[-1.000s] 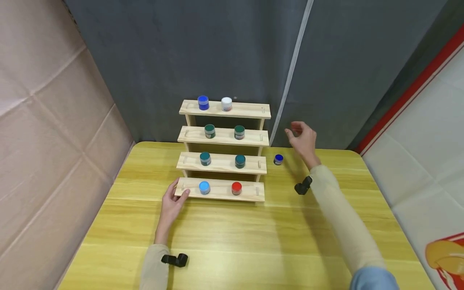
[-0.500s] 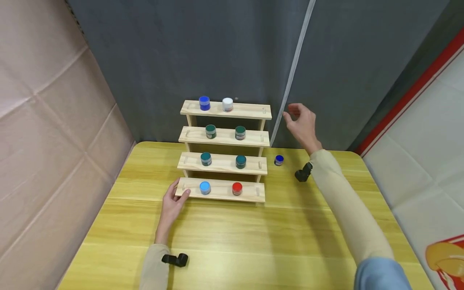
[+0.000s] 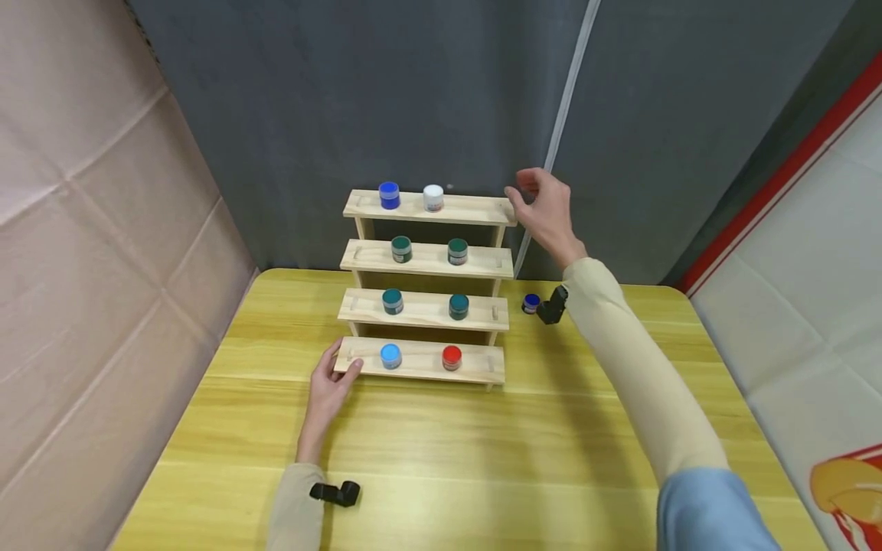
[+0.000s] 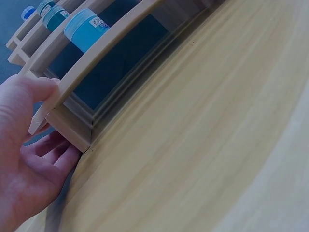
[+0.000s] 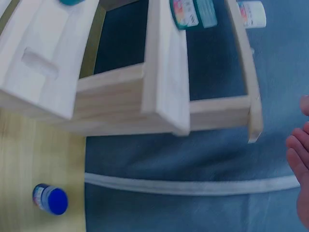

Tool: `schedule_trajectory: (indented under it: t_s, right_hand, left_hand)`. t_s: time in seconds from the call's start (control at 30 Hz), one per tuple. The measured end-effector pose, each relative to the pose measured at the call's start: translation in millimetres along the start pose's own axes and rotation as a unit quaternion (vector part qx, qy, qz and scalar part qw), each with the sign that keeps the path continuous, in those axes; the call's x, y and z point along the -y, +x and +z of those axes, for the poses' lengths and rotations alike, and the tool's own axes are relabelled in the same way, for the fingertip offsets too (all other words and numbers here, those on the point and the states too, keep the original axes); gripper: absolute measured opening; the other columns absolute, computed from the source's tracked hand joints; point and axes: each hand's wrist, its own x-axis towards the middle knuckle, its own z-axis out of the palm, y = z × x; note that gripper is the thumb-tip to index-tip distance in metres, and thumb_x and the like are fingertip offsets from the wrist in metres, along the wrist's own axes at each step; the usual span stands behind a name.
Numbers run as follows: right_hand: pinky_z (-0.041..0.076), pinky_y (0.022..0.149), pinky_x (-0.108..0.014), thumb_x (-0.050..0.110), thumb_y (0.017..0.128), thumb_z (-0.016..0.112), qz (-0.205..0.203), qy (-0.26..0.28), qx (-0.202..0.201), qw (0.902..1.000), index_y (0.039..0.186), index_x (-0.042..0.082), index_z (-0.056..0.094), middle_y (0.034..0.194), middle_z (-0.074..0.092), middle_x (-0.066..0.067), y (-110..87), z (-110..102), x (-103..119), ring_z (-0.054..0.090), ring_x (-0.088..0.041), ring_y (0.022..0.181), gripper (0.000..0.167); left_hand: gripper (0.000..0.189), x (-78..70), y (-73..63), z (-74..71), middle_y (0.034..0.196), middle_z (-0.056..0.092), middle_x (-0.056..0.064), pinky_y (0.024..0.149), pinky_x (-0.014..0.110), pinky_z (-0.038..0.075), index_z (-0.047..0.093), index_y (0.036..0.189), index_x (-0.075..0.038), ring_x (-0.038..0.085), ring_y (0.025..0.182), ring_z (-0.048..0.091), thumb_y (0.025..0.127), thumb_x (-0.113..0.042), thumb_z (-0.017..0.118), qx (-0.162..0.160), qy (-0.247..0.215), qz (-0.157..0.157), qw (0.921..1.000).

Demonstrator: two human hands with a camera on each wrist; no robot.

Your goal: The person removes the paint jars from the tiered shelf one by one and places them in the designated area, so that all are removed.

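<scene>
A stepped wooden display rack (image 3: pixel 475 371) stands on the table, its tiers bearing small paint jars. My left hand (image 3: pixel 327 394) grips the left end of the lowest tier; in the left wrist view its thumb (image 4: pixel 41 88) lies on the board, with the fingers lower down by the rack's side. Beside the right end of the top tier, my right hand (image 3: pixel 547 210) is raised, thumb and fingers bent and apart, with nothing visible between them. Nearest to it on that tier is a white jar (image 3: pixel 433 198). Only part of this hand shows in the right wrist view.
A dark blue jar (image 3: pixel 530 304) stands on the table right of the rack, below my right forearm. Light blue (image 3: pixel 390 356) and red (image 3: pixel 451 357) jars sit on the lowest tier, green ones on the middle tiers. A grey curtain (image 3: pixel 310 115) hangs behind.
My right hand has risen from near the table's back edge, then moved left to the top tier's right end. My left hand keeps its grip on the rack; the jars stay put.
</scene>
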Motion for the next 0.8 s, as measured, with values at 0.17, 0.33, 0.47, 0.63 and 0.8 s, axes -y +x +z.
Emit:
schedule_trajectory:
  t_s: [0.17,0.33,0.47,0.63,0.8]
  right_hand:
    - [0.055,0.101,-0.043,0.022,0.098,0.066,-0.015,0.001,0.014,0.9998,0.121,-0.005,0.066,0.12,0.069,-0.021,11.0,7,19,0.065,-0.033,0.11,0.035]
    - [0.054,0.102,-0.041,0.023,0.098,0.067,-0.022,0.005,0.03,0.9993,0.122,-0.003,0.066,0.122,0.068,-0.02,17.1,15,35,0.064,-0.032,0.112,0.036]
    - [0.054,0.102,-0.04,0.023,0.097,0.068,-0.021,0.008,0.032,0.9992,0.123,-0.003,0.066,0.122,0.069,-0.02,23.2,23,44,0.064,-0.031,0.113,0.037]
    - [0.054,0.101,-0.037,0.024,0.098,0.067,-0.006,0.007,0.041,0.9991,0.124,-0.003,0.065,0.121,0.069,-0.018,30.5,34,56,0.064,-0.029,0.113,0.038]
    - [0.054,0.102,-0.035,0.025,0.098,0.067,-0.009,0.007,0.066,0.9977,0.126,-0.002,0.065,0.123,0.069,-0.017,31.7,47,65,0.064,-0.028,0.114,0.039]
  left_hand:
    - [0.069,-3.6,-0.4,-0.1,0.154,0.045,0.023,0.093,0.008,0.051,0.03,0.159,-0.009,0.034,0.131,0.052,0.099,-0.01,0.065,0.005,-0.014,-0.011,0.9998]
    - [0.069,-4.5,0.0,-2.1,0.155,0.044,0.022,0.093,0.007,0.051,0.031,0.159,-0.009,0.032,0.132,0.051,0.099,-0.01,0.065,0.005,-0.014,-0.016,0.9998]
    - [0.068,-4.2,1.1,-2.3,0.154,0.044,0.023,0.092,0.007,0.051,0.031,0.158,-0.007,0.034,0.132,0.051,0.099,-0.009,0.065,0.001,-0.013,-0.012,0.9998]
    - [0.068,-4.6,0.1,-2.7,0.153,0.046,0.023,0.092,0.007,0.051,0.032,0.158,-0.008,0.031,0.128,0.054,0.099,-0.01,0.066,-0.002,-0.007,-0.009,0.9999]
    - [0.068,-4.9,-1.3,-2.0,0.153,0.046,0.023,0.092,0.006,0.049,0.032,0.159,-0.009,0.036,0.133,0.051,0.099,-0.011,0.065,0.002,-0.011,-0.012,0.9999]
